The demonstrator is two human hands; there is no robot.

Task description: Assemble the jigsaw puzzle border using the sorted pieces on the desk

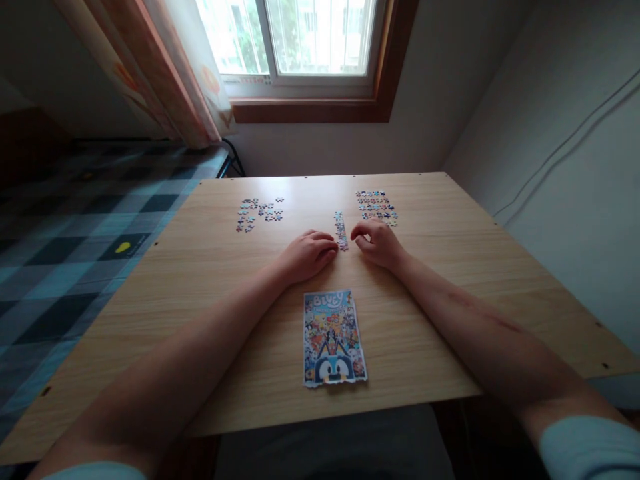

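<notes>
A narrow upright strip of joined jigsaw pieces point(341, 231) lies on the wooden table between my hands. My left hand point(311, 255) rests on the tabletop just left of the strip, fingers loosely stretched, their tips at its lower end. To the right, my right hand point(379, 243) hovers or rests close by with fingers bent; a gap shows between thumb and index finger, and I see no piece there. Nearer to me lies a colourful picture sheet point(334, 339) with a blue cartoon dog, "BLUEY" lettering and a torn bottom edge.
Loose jigsaw pieces point(270, 215) are scattered at the back left of the table point(200, 300). Rows of more pieces point(374, 202) lie at the back right, just beyond my right hand. A checked bed point(75, 267) adjoins the left side; a wall point(565, 167) stands right.
</notes>
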